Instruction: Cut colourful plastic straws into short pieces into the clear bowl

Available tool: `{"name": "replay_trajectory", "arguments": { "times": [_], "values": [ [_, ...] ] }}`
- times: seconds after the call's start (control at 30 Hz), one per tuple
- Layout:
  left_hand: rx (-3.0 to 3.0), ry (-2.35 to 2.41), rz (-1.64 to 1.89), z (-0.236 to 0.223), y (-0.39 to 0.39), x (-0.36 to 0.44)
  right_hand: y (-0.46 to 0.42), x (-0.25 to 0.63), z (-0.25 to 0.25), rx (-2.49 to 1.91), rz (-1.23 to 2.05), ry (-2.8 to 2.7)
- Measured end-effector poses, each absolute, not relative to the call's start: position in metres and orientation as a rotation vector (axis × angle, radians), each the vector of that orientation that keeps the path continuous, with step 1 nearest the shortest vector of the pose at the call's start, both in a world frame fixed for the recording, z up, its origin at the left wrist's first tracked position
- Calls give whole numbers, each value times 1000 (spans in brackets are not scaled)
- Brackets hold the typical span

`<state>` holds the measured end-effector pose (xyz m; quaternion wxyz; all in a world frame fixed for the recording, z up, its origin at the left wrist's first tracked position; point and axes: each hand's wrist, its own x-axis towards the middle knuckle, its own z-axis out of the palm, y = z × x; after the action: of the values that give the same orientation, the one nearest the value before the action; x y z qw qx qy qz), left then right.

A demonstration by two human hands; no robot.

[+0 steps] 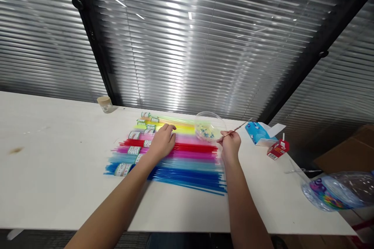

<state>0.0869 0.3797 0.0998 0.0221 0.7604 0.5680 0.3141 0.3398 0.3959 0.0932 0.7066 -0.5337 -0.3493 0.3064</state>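
Several bundles of long, thin plastic straws [187, 173] lie side by side on the white table, from dark blue in front through light blue, purple, red and pink to yellow. White and green paper labels [123, 169] wrap their left ends. My left hand [162, 142] rests over the pink and yellow bundles, fingers loosely bent and thumb apart. Between the fingers of my right hand [230, 144] is a thin brown stick [241, 125], slanting up to the right. Just left of that hand stands a clear plastic bowl [210, 114] with small blue pieces inside.
A blue tissue box [257, 133], a small red carton [278, 149] and a large plastic bottle [336, 190] are to the right. A small tan-topped cup [105, 104] stands at the back left. Window blinds [175, 46] rise behind the table [58, 186].
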Motion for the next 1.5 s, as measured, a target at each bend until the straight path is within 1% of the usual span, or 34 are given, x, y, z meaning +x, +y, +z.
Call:
{"name": "replay_trajectory", "arguments": {
  "times": [0.13, 0.33, 0.57, 0.9, 1.27, 1.37, 1.5],
  "values": [
    [2475, 1880, 657, 90, 381, 88, 395, 344, 103, -1120, 761, -520],
    [2465, 1900, 307, 85, 380, 90, 393, 343, 109, -1062, 867, -368],
    [2504, 1932, 352, 89, 382, 89, 389, 340, 114, -1053, 903, -321],
    [2566, 1940, 302, 89, 384, 89, 386, 339, 120, -1043, 918, -286],
    [2449, 1884, 286, 86, 384, 87, 385, 338, 121, -1037, 932, -277],
    [2493, 1789, 315, 89, 381, 88, 384, 338, 122, -1034, 939, -279],
    [2536, 1641, 195, 89, 377, 90, 384, 337, 122, -1032, 959, -295]
  ]
}}
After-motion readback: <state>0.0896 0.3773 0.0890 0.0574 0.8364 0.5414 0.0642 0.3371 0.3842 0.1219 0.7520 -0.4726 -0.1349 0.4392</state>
